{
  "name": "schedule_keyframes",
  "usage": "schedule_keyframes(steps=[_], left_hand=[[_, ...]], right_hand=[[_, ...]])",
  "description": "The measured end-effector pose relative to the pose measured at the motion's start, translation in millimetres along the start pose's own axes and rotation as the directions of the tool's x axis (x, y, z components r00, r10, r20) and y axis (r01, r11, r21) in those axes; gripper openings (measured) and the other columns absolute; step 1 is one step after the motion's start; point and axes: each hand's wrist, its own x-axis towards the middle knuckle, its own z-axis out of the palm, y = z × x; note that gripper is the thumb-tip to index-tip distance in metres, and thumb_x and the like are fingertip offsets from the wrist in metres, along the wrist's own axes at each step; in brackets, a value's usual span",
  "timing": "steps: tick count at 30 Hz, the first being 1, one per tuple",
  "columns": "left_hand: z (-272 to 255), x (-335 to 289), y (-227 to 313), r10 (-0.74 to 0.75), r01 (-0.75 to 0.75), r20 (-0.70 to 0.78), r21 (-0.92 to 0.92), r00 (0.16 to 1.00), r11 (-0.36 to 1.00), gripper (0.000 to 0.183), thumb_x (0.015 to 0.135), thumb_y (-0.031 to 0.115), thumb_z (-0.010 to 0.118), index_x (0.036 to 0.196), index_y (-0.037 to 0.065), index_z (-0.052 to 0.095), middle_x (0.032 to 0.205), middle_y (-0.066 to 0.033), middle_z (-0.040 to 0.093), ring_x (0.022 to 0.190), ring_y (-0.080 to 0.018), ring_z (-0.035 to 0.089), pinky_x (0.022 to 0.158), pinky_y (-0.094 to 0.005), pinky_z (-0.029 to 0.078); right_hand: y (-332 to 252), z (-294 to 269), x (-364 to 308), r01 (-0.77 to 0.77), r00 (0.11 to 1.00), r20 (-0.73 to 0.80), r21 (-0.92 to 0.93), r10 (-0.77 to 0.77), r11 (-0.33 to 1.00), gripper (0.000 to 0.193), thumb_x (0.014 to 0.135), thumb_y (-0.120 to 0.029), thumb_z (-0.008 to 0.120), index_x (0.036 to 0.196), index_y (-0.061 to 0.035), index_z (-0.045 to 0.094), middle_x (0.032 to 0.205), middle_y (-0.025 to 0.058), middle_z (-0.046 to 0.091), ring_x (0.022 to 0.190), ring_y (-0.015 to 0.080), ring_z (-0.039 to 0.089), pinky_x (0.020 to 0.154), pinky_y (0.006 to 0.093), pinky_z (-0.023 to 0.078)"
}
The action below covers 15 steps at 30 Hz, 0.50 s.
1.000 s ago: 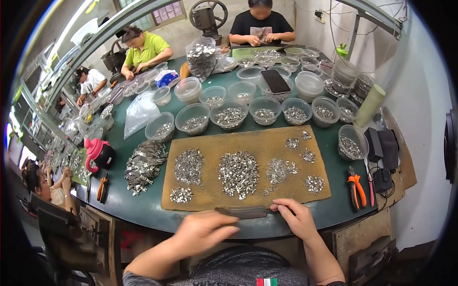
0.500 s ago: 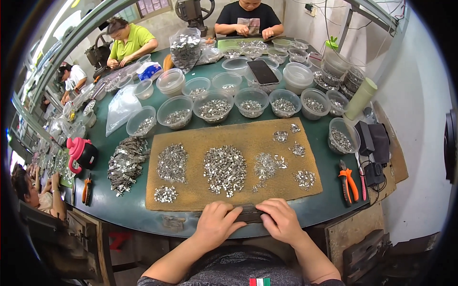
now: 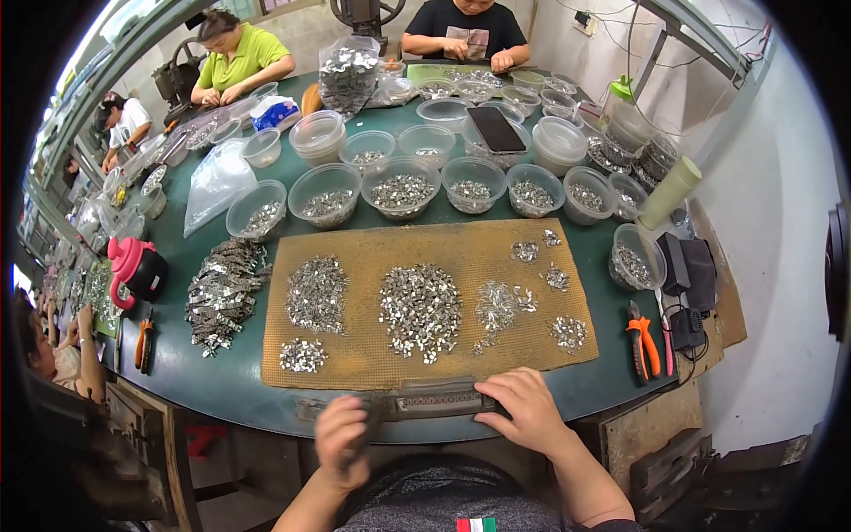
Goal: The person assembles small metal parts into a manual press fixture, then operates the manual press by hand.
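A long, dark metal jig (image 3: 439, 404) lies at the table's front edge, its upper face showing a row of small slots. Its right end is gripped between the thumb and fingers of my right hand (image 3: 525, 410). My left hand (image 3: 340, 436), smeared by motion, is closed around a dark, flat piece (image 3: 373, 420) tilted on edge beside the jig's left end. Behind the jig is a tan textured mat (image 3: 363, 363). A large heap of small silvery metal pieces (image 3: 420, 310) lies mid-mat, with another heap (image 3: 317, 294) to its left and several smaller piles around.
Clear plastic bowls (image 3: 399, 191) of metal bits line the mat's far side. Strips of metal parts (image 3: 223, 297) lie left, near orange-handled pliers (image 3: 144, 344) and a pink-lidded jug (image 3: 137, 270). More orange-handled pliers (image 3: 644, 341) lie right. Co-workers sit at the far and left sides.
My left hand has come away from the jig, moving left and toward me with the dark flat piece. The slotted face is now uncovered. My right hand stays at the right end.
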Motion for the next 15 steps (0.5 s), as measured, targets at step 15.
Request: schedule_keyframes(steps=[15], left_hand=[[1, 42, 4, -0.192, 0.056, 0.398, 0.329, 0.897, 0.943, 0.036, 0.081, 0.016, 0.082, 0.113, 0.007, 0.069, 0.116, -0.0106, 0.065, 0.132, -0.0427, 0.049, 0.111, -0.0595, 0.038]], right_hand=[[-3, 10, 3, -0.057, 0.998, -0.027, 0.089, 0.06, 0.994, 0.042, 0.082, -0.024, 0.083, 0.118, -0.0068, 0.07, 0.114, 0.0087, 0.07, 0.105, 0.0292, 0.063, 0.099, 0.0439, 0.045]])
